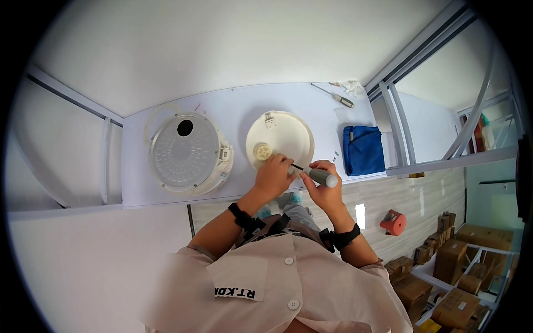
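Note:
A round cream lid point(297, 130), shaped like a shallow bowl, lies on the white table with a hinge-like fitting at its far rim. Inside it, towards the left, sits a small round cream cap point(262, 151). My left hand point(272, 176) is at the near edge of the lid, fingers closed around something small that they hide. In my right hand point(326, 191) is a screwdriver point(321, 176) with a grey handle, held tilted. Its dark shaft points left to the fingertips of my left hand; where the tip rests is hidden.
To the left stands a round white appliance point(186, 152) with a dark oval opening and a side latch. A blue cloth pouch point(363, 151) lies at the right, small screws point(335, 157) beside it. Behind are another screwdriver point(343, 101) and crumpled white material point(351, 87). Metal frames flank the table.

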Available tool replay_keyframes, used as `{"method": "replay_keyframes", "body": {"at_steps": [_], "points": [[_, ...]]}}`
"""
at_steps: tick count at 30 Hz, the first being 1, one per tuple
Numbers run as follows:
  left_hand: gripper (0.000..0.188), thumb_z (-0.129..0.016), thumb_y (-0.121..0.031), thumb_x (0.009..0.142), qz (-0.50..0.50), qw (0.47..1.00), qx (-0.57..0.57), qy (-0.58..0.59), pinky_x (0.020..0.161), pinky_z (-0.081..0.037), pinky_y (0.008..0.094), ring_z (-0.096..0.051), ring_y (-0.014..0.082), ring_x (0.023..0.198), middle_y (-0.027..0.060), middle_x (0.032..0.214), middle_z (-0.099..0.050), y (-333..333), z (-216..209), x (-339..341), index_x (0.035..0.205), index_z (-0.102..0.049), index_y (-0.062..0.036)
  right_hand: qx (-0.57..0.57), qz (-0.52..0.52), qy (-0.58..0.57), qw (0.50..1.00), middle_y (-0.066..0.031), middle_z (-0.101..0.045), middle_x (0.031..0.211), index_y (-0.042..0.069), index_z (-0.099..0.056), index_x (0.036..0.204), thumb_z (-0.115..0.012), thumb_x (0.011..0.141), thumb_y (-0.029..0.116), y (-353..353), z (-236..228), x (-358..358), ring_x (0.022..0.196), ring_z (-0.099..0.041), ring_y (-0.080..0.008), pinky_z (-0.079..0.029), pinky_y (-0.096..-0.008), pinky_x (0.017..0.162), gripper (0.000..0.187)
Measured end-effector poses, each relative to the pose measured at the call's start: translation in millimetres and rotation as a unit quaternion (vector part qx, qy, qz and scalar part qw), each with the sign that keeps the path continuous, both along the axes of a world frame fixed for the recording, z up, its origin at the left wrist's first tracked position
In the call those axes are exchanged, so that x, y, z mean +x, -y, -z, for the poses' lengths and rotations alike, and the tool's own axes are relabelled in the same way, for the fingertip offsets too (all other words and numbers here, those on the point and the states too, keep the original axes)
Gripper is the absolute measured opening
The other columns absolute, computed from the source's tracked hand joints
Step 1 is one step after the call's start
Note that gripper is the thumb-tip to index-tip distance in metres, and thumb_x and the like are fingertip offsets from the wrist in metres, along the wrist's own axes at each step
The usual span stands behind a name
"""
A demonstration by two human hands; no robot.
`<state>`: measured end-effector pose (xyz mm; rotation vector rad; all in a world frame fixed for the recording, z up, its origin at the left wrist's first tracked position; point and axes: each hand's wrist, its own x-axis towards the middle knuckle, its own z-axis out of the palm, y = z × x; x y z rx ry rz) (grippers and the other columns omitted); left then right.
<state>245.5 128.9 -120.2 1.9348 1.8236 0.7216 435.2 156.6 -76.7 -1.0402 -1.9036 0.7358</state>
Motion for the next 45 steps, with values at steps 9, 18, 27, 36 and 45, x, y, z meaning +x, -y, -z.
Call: {"method": "replay_keyframes", "body": {"at_steps": [9, 18, 27, 36, 45], "points": [[0.046, -0.085, -0.025, 0.081, -0.005, 1.000, -0.023, 0.016, 0.091, -0.058, 0.0425, -0.064, 0.0290, 0.116, 0.0067, 0.119, -0.066, -1.3, -2.4, 2.4, 0.122, -0.073, -0.0099, 0.093, -0.003, 0.086, 0.992, -0.0123, -0.070, 0.094, 0.007, -0.062, 0.104, -0.094, 0.077, 0.017, 6.1, -17.9, -2.4, 0.076, -0.072, -0.0316, -0.058, -0.0369, 0.065, 0.043], [0.041, -0.082, -0.018, 0.081, -0.018, 1.000, 0.014, 0.006, 0.088, -0.059, 0.0438, -0.065, 0.0296, 0.113, 0.0071, 0.117, -0.067, 1.6, 1.4, 9.6, 0.120, -0.073, -0.0126, 0.085, -0.022, 0.037, 0.995, -0.0135, -0.075, 0.106, 0.004, -0.052, 0.134, -0.092, 0.081, 0.009, 7.3, -3.2, -9.6, 0.080, -0.075, -0.0238, -0.060, -0.0327, 0.067, 0.067], [0.020, -0.069, -0.014, 0.091, -0.020, 0.998, 0.059, 0.010, 0.080, -0.058, 0.0446, -0.067, 0.0301, 0.103, 0.0061, 0.107, -0.068, 0.3, 10.6, 10.0, 0.109, -0.076, -0.0126, -0.041, -0.017, -0.064, 0.997, -0.0175, -0.072, 0.116, 0.001, -0.034, 0.155, -0.084, 0.087, 0.010, 13.4, -19.4, -20.9, 0.091, -0.077, -0.0305, -0.062, -0.0382, 0.081, 0.085], [0.017, -0.067, -0.014, 0.092, -0.026, 0.995, 0.096, 0.015, 0.076, -0.058, 0.0445, -0.067, 0.0282, 0.100, 0.0038, 0.102, -0.068, -2.7, 19.1, 13.3, 0.105, -0.077, -0.0139, 0.038, -0.034, 0.026, 0.998, -0.0199, -0.065, 0.128, -0.002, -0.041, 0.150, -0.078, 0.084, 0.011, 14.4, -72.5, -1.9, 0.077, -0.072, -0.0315, -0.057, -0.0364, 0.067, 0.077], [0.014, -0.069, -0.015, 0.093, -0.030, 0.998, 0.054, -0.028, 0.078, -0.059, 0.0439, -0.067, 0.0271, 0.102, 0.0039, 0.103, -0.069, -5.7, 20.0, 13.0, 0.104, -0.079, -0.0142, 0.176, -0.086, 0.185, 0.963, -0.0109, -0.066, 0.105, 0.010, -0.063, 0.132, -0.077, 0.087, 0.015, 13.0, -108.5, 7.3, 0.066, -0.066, -0.0295, -0.053, -0.0365, 0.057, 0.047]]}}
